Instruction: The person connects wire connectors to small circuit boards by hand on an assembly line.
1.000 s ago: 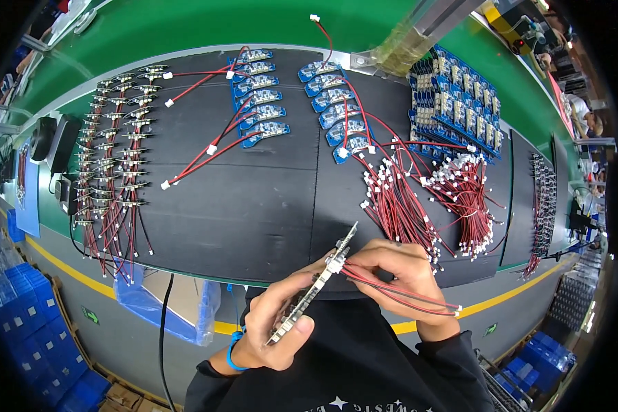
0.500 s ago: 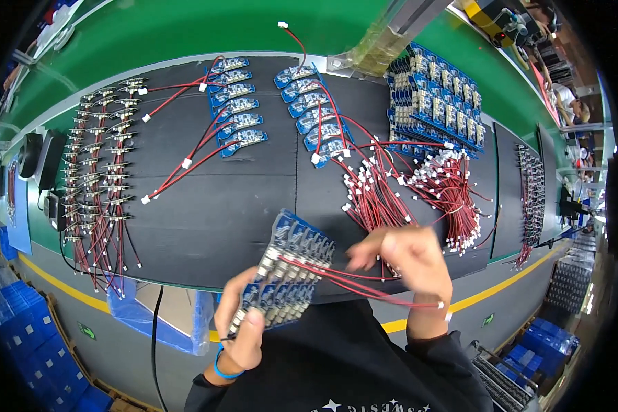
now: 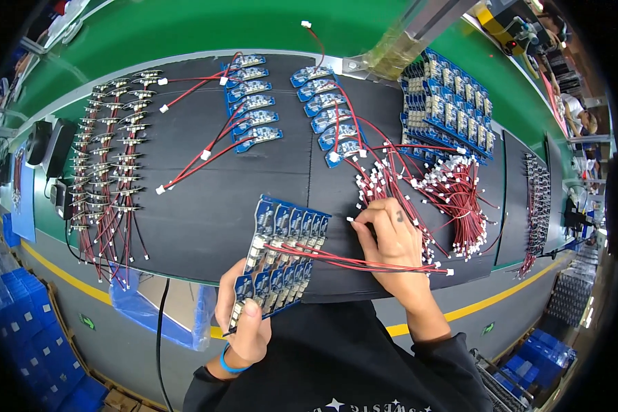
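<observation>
Your left hand (image 3: 251,342) gripped a blue circuit-board panel (image 3: 275,275) near its lower end, thumb pressed on the face and fingers behind it. The panel stood tilted, rising above that hand. Attached red-and-black leads (image 3: 350,261) extended from the panel toward your right and crossed your right hand (image 3: 394,240) near the wrist.

Your right thumb and forefinger were pinched together on a white connector (image 3: 351,220), with the other fingers curled. Directly beyond and under that hand lay a loose wire pile (image 3: 373,184); to its right lay a second wire bundle (image 3: 465,206).

A stack of board panels (image 3: 453,110) sat beyond the bundle. Ahead of your hands, two columns of small boards (image 3: 326,106) rested on the black mat (image 3: 220,220).
</observation>
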Available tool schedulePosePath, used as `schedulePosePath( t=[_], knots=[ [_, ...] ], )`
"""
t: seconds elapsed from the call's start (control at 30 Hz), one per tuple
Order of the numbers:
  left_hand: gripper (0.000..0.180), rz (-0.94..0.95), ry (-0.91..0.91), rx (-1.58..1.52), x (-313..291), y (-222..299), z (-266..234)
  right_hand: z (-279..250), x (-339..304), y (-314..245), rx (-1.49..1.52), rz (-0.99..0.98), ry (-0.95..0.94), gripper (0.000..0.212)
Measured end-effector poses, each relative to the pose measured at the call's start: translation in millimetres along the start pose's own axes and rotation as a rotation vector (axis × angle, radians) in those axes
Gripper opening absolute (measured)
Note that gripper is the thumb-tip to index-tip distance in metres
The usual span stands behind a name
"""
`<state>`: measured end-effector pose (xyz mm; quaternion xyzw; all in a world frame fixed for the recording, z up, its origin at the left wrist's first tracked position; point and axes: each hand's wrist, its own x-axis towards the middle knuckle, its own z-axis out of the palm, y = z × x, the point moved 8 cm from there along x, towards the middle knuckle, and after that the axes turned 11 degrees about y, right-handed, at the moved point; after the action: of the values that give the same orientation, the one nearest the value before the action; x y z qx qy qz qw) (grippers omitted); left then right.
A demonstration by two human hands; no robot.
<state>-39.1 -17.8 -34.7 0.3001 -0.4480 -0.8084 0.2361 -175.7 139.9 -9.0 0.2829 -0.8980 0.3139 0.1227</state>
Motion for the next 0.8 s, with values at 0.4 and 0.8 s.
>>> schedulePosePath(
  t=[0.4,0.8],
  knots=[
    [0.059,-0.028,-0.166,0.184,-9,1,22,13,3,-18,0.56,0.114,-0.237,0.007],
    [0.045,0.202,-0.459,0.239,-18,11,48,11,-10,-9,0.704,0.387,-0.358,0.007]
  ],
)
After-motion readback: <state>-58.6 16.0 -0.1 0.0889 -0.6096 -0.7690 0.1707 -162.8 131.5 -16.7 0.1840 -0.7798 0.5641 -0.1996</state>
